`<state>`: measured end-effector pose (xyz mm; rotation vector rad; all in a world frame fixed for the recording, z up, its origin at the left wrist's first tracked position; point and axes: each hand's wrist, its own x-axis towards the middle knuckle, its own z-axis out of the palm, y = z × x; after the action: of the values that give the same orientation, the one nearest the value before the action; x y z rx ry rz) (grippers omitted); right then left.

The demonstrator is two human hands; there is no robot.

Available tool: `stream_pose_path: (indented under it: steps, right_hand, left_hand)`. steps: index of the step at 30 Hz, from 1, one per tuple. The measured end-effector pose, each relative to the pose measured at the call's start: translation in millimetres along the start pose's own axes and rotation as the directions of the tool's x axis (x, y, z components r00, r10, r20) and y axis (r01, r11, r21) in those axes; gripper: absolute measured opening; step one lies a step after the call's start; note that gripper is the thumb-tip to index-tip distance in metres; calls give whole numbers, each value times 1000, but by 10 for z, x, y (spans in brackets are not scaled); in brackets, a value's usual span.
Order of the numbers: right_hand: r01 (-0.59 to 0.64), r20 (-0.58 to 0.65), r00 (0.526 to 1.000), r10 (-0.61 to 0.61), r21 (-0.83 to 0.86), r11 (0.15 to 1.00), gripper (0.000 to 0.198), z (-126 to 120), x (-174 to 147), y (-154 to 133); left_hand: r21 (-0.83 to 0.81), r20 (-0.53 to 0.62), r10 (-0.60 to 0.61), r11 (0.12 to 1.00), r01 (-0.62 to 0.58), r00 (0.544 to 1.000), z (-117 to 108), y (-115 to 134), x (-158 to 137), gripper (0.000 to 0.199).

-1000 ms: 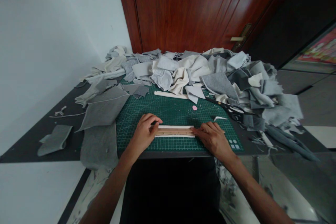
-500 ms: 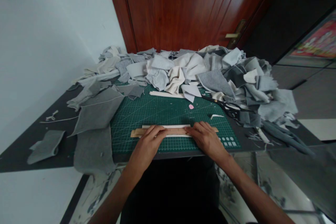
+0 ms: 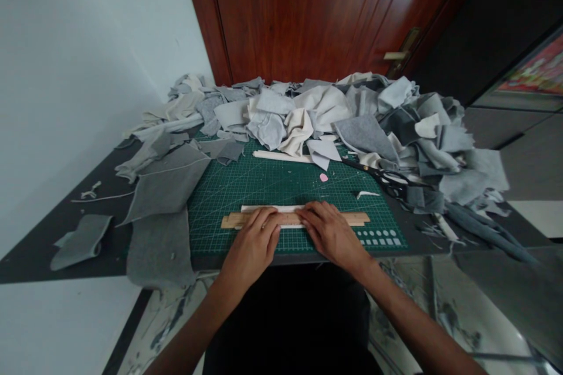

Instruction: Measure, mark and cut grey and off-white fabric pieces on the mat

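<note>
A strip of white fabric (image 3: 288,209) lies lengthwise on the green cutting mat (image 3: 281,184), close to the table's front edge. On top of it rests a wooden ruler (image 3: 355,217), with white cloth showing along both long sides. A second wooden edge pokes out beneath the ruler. My left hand (image 3: 255,240) has its fingers bent over the ruler and the fabric's far edge, left of the middle. Just to its right, my right hand (image 3: 332,234) is closed the same way, fingertips on the fabric edge. Both thumbs sit on the near side; the cloth under the fingers is hidden.
Grey and white fabric scraps (image 3: 325,106) are heaped along the back, against a wooden door (image 3: 290,17). Black scissors (image 3: 389,179) lie on the right. Grey cloth (image 3: 160,240) hangs over the front edge at left. A pink piece (image 3: 324,177) lies on the mat.
My right hand has slid left along the ruler, closer to my left hand, baring more of the ruler's right end. The view has shifted slightly.
</note>
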<state>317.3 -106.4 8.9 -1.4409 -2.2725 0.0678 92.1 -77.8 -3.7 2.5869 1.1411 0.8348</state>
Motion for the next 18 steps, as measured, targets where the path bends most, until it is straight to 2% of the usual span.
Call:
stream_pose_path:
  steps: [6,18]
  right_hand:
    - [-86,-32,996,85,-33,996,35,8,-47,-4]
    - [-80,-61,995,85,70,994,36,52,-24,132]
  left_hand:
    - [78,39,0,997,-3,999,-10,44,-34,32]
    - [101,55,38,994,-44,998,-57,-29,-36,31]
